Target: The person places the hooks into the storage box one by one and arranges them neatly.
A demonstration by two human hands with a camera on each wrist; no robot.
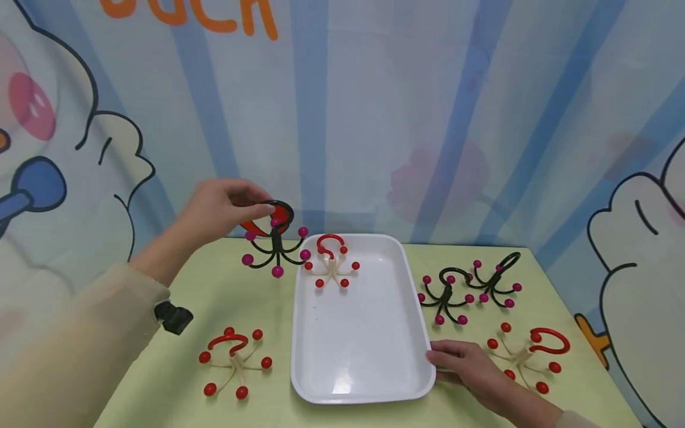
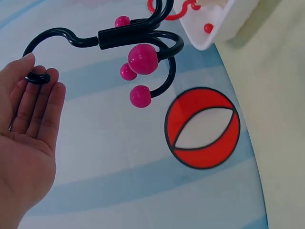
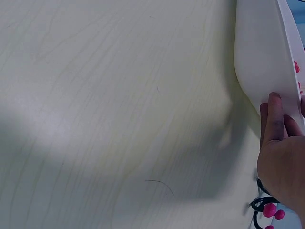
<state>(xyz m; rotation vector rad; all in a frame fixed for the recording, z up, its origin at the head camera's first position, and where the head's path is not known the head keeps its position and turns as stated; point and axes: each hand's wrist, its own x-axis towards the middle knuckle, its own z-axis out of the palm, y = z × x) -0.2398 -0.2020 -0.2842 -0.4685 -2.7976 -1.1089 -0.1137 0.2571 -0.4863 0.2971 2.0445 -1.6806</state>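
My left hand (image 1: 216, 208) pinches the curved hook end of a black multi-arm hanging hook (image 1: 276, 242) with pink ball tips. It hangs in the air, arms downward, just left of the far end of a white tray (image 1: 369, 339). In the left wrist view, the thumb and fingers meet at the tip of the black hook (image 2: 114, 39). My right hand (image 1: 473, 371) grips the tray's right rim near its front corner; the right wrist view shows fingers against the outer wall (image 3: 262, 52). A cream hanging hook (image 1: 332, 268) with red balls and a red hook lies in the tray's far left corner.
Two black hooks with pink balls, one nearer (image 1: 444, 297) and one farther (image 1: 493, 285), lie right of the tray. Cream hooks with red balls lie at the front left (image 1: 236, 362) and the front right (image 1: 521, 356). A printed cloth (image 1: 353, 119) rises behind the table.
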